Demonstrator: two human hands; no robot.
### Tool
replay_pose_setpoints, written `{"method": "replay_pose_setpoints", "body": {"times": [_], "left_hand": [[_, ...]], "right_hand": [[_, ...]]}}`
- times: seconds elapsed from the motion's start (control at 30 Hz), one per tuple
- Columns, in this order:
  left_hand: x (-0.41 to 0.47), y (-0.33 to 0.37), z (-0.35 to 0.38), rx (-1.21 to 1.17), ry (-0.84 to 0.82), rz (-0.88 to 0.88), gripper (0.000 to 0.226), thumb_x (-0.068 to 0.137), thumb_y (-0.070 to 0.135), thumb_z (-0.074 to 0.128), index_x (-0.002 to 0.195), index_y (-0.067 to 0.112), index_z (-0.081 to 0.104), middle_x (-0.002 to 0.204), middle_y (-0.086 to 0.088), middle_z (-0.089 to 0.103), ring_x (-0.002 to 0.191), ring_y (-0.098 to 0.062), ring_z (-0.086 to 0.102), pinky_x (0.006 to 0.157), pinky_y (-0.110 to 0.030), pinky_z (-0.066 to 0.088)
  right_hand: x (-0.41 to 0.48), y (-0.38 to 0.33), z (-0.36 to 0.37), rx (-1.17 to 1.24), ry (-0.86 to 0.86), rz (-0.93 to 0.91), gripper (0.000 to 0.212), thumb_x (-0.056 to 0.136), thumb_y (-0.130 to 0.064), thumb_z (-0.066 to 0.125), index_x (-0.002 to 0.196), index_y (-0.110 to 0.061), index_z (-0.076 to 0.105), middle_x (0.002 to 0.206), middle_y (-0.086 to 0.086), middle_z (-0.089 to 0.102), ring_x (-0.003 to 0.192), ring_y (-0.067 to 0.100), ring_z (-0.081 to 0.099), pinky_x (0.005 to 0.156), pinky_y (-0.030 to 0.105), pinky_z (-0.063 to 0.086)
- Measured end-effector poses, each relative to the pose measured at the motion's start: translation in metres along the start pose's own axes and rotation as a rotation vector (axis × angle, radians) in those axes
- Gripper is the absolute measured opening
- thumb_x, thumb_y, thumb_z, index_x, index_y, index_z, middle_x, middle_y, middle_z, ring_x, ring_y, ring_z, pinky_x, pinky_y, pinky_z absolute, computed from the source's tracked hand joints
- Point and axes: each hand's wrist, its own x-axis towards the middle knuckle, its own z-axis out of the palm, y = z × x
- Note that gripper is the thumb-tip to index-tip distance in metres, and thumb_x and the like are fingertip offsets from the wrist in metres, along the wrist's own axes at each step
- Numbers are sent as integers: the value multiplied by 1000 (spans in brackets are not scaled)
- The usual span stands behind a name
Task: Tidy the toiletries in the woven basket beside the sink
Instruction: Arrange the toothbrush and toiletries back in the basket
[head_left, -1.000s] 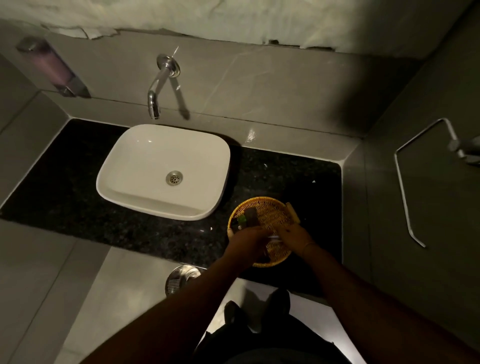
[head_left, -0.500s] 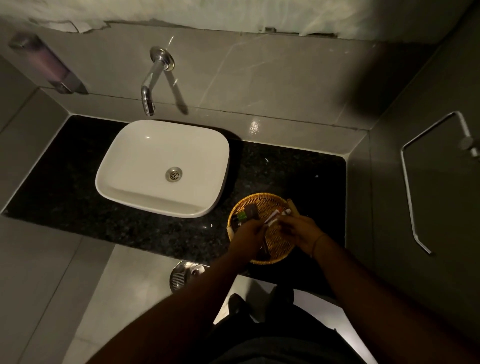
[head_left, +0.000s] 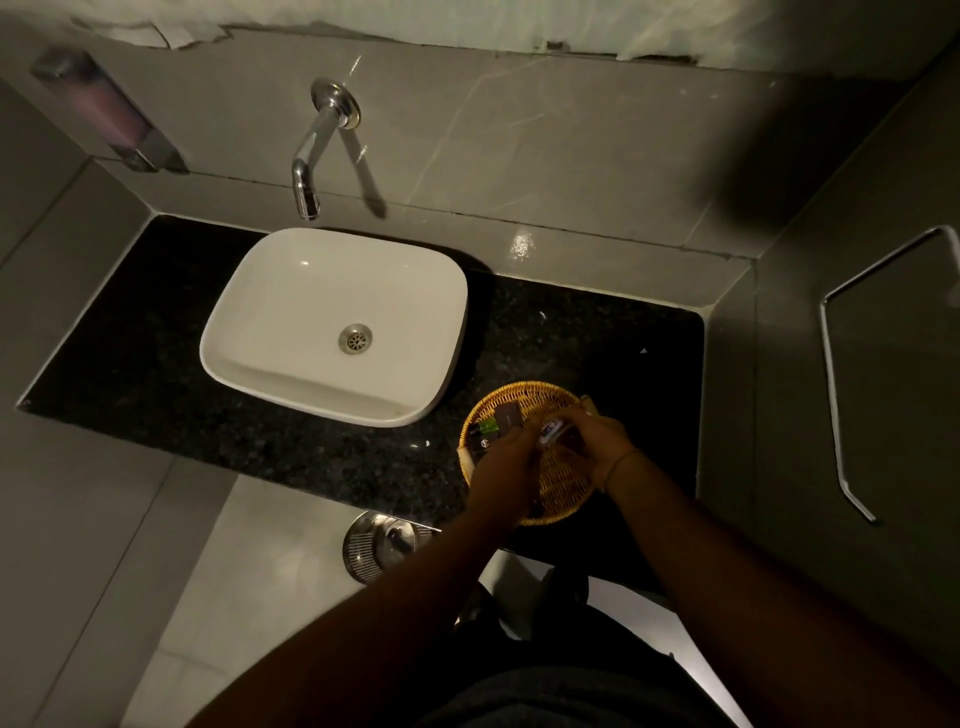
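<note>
White ceramic sink (head_left: 332, 322) sits left on the black counter (head_left: 130, 338); the woven basket (head_left: 524, 397) stands just right of it. My left hand (head_left: 506, 465) curls over the basket's dark sachets (head_left: 506, 415), grip unclear. My right hand (head_left: 597, 441) pinches a small pale packet (head_left: 550, 430) above the basket.

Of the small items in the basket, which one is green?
The small green packet at the woven basket's left edge. The brown sachet beside it is dark, and the item between the hands is whitish.
</note>
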Motion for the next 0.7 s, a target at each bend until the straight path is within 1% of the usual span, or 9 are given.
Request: {"method": "replay_pose_setpoints", "body": {"times": [0.07, 0.13, 0.2, 0.27, 0.33, 0.43, 0.57, 0.63, 0.7], "left_hand": [[-1, 0, 0, -44, -18, -51, 60, 113, 14, 45, 170, 28, 35, 161, -14, 58, 137, -35, 67, 111, -49, 59], [-2, -3, 2, -122, -44, -106, 44, 115, 19, 43, 157, 23, 55, 144, -12, 70, 128, -32, 72, 106, -48, 62], [-3, -9, 3, -225, -36, -182, 34, 115, 22, 47, 139, 17, 72, 133, -8, 76, 119, -25, 73, 101, -40, 61], [-2, -19, 2, -355, -19, -282, 32, 115, 22, 50, 132, 12, 75, 126, -12, 78, 101, -18, 72, 86, -30, 59], [3, -25, -1, -489, -16, -390, 31, 114, 25, 52, 127, 9, 76, 118, -19, 79, 88, -20, 71, 78, -31, 58], [16, -25, -6, -544, -10, -452, 29, 111, 26, 60, 122, 8, 80, 117, -17, 82, 104, -33, 80, 90, -41, 64], [37, -15, -7, -547, -55, -452, 27, 109, 20, 64, 123, 6, 81, 123, -15, 81, 114, -30, 78, 96, -39, 65], [45, -9, -3, -596, -119, -492, 27, 109, 17, 63, 127, 4, 79, 126, -16, 79, 110, -28, 78, 92, -36, 65], [50, -4, 3, -646, -151, -546, 25, 108, 13, 64, 126, 0, 76, 120, -19, 79, 94, -25, 77, 91, -42, 68]], "right_hand": [[2, -5, -1, 74, 50, -24, 26, 90, -15, 71, 114, -4, 72, 120, 20, 71, 108, 35, 69, 88, 46, 57], [5, -11, -6, 76, 137, -94, 12, 91, -12, 70, 102, -9, 73, 117, 20, 72, 105, 35, 70, 93, 49, 58], [6, -17, -13, 60, 207, -174, 20, 91, -11, 71, 112, -12, 72, 119, 15, 72, 103, 31, 70, 94, 49, 58], [4, -22, -20, 45, 255, -229, 33, 93, -9, 69, 125, -13, 67, 120, 12, 70, 99, 25, 69, 93, 45, 60], [4, -21, -23, -15, 260, -286, 34, 96, -8, 65, 130, -11, 63, 124, 13, 69, 105, 26, 69, 95, 45, 59], [1, -9, -22, -199, 231, -366, 34, 99, -11, 61, 133, -6, 61, 130, 17, 66, 118, 32, 65, 99, 47, 56], [0, 13, -21, -334, 174, -422, 31, 102, -11, 56, 132, -6, 63, 132, 17, 66, 124, 34, 62, 103, 52, 53], [0, 18, -22, -367, 147, -421, 37, 102, -7, 56, 138, -7, 59, 135, 17, 64, 126, 34, 60, 104, 52, 52], [1, 20, -22, -404, 141, -411, 42, 98, -3, 61, 139, -7, 57, 136, 18, 63, 126, 36, 60, 103, 50, 52]]}}
